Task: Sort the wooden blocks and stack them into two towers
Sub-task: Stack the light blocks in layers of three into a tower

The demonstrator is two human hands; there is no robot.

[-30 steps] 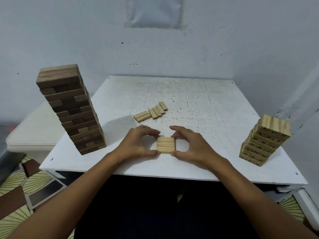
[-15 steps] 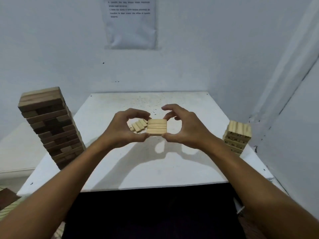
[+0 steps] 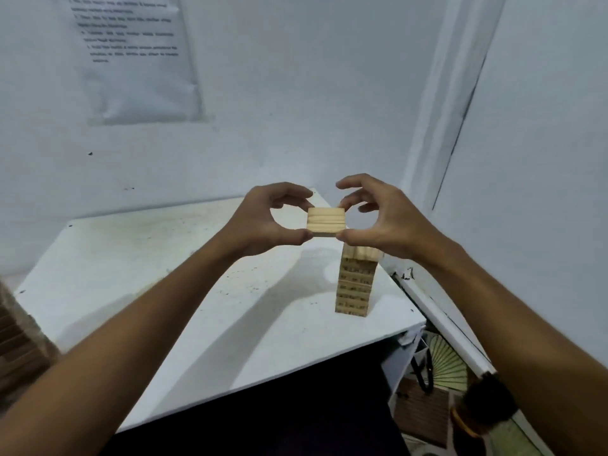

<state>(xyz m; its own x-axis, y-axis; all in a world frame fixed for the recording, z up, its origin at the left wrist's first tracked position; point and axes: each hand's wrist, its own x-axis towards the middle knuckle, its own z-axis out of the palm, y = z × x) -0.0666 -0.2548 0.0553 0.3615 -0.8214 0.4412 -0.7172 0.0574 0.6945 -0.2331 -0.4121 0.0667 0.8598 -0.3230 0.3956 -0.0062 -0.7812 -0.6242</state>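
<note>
Since a second ago you have lifted the layer of light blocks (image 3: 326, 222) off the white table (image 3: 138, 268) and swung it, with your head, toward the light tower (image 3: 357, 281), which now sits just below and toward 4 o'clock of the load instead of far out at the table's right edge. Your left hand (image 3: 263, 222) pinches the layer's left end between curled fingers and thumb; your right hand (image 3: 378, 218) pinches the right end the same way, its upper fingers arched loosely above. The layer is held level in the air, clear of the tower's top, three blocks side by side as far as the grain lines show. That puts you, by my reading, in the carry just before placement: the next move calls for shifting slightly toward 4 o'clock and lowering squarely. Check which way the top course runs first; it is partly hidden behind your right hand. The dark tower (image 3: 16, 340) is only a blurred edge at 8 o'clock. There are no containers on the table; a dark round object near your right forearm at 5 o'clock is too unclear to name.
</note>
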